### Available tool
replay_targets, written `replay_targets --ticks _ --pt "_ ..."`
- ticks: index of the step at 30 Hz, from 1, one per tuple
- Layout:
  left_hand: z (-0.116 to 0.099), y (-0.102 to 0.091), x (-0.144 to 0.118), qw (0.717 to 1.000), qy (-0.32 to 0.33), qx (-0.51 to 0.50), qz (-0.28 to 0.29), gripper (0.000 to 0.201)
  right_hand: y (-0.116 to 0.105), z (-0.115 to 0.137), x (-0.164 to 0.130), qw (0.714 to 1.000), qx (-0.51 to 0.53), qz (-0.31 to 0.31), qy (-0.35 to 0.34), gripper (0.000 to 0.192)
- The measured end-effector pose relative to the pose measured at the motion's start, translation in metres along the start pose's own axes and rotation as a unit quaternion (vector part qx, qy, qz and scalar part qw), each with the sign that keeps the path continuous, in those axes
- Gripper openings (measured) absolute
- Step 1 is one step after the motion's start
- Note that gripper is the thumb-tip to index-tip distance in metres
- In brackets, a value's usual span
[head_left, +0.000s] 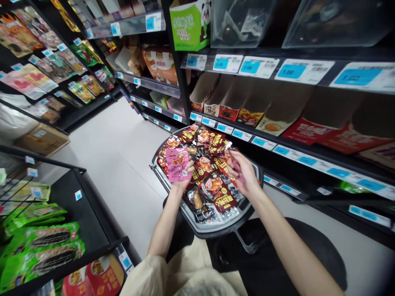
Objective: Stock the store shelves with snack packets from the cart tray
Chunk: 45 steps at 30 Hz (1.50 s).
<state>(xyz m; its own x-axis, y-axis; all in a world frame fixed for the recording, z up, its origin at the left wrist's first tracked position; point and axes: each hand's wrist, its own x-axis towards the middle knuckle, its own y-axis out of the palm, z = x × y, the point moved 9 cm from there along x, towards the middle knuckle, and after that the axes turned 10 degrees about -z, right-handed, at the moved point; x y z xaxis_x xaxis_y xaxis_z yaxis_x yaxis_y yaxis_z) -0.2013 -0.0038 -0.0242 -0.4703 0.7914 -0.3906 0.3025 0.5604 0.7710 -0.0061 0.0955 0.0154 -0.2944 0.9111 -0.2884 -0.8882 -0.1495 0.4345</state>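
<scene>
A grey shopping basket (212, 229) sits in front of me, heaped with several small red and dark snack packets (216, 187). My left hand (184, 176) holds a small stack of pink snack packets (177, 163) above the basket's left side. My right hand (242, 172) hovers over the basket's right side, its fingers pinched on another small pinkish packet (236, 165) that is mostly hidden by the fingers.
Shelves with blue price tags (290, 72) and open cardboard display boxes (271, 113) rise on the right. A low rack with green packets (40, 242) stands at left. More snack shelves (46, 70) line the far left, with a cardboard box (43, 139) on the pale aisle floor.
</scene>
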Motion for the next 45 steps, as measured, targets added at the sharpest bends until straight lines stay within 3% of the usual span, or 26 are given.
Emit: replay_targets --ticks 2,5,13,18,22,25,28,30,36,39,42,45 --pt "0.001 0.0 0.001 1.0 -0.005 -0.009 0.011 0.014 0.01 0.0 -0.005 0.994 0.044 0.083 0.056 0.03" --pt "0.002 0.001 0.001 0.999 -0.019 -0.025 0.019 0.016 0.016 0.006 -0.012 0.98 0.092 0.149 0.089 0.028" --pt "0.003 0.007 -0.001 0.996 -0.048 -0.079 0.015 0.012 0.02 0.005 -0.025 0.96 0.143 0.185 0.153 0.03" --pt "0.004 0.014 -0.005 0.995 -0.048 -0.075 0.046 0.013 0.028 0.012 -0.029 0.934 0.2 0.241 0.169 0.026" --pt "0.003 0.015 -0.004 0.997 -0.017 -0.024 0.068 0.032 0.036 0.015 -0.034 0.913 0.225 0.296 0.168 0.018" --pt "0.007 0.014 -0.002 0.995 0.015 0.055 0.088 0.055 0.027 0.015 -0.025 0.945 0.201 0.225 0.125 0.025" --pt "0.014 0.006 0.003 0.99 0.037 0.121 0.059 0.044 0.011 0.02 -0.014 0.984 0.141 0.099 0.054 0.028" --pt "0.017 0.001 0.006 0.989 0.047 0.137 0.032 0.038 0.007 0.023 -0.012 0.993 0.101 0.05 0.023 0.03" --pt "0.021 -0.005 0.009 0.989 0.044 0.14 0.011 0.031 0.014 0.015 -0.01 0.999 0.007 0.046 -0.027 0.041" --pt "0.028 -0.005 0.007 0.99 -0.004 0.141 0.022 0.032 0.021 0.008 -0.011 0.982 -0.15 0.047 -0.109 0.039" --pt "0.038 0.007 0.001 0.986 -0.052 0.139 0.076 0.048 0.021 0.006 -0.011 0.93 -0.309 -0.007 -0.197 0.032" --pt "0.036 0.011 -0.003 0.98 -0.007 0.179 0.091 0.06 0.023 0.002 -0.01 0.892 -0.385 -0.023 -0.234 0.028"
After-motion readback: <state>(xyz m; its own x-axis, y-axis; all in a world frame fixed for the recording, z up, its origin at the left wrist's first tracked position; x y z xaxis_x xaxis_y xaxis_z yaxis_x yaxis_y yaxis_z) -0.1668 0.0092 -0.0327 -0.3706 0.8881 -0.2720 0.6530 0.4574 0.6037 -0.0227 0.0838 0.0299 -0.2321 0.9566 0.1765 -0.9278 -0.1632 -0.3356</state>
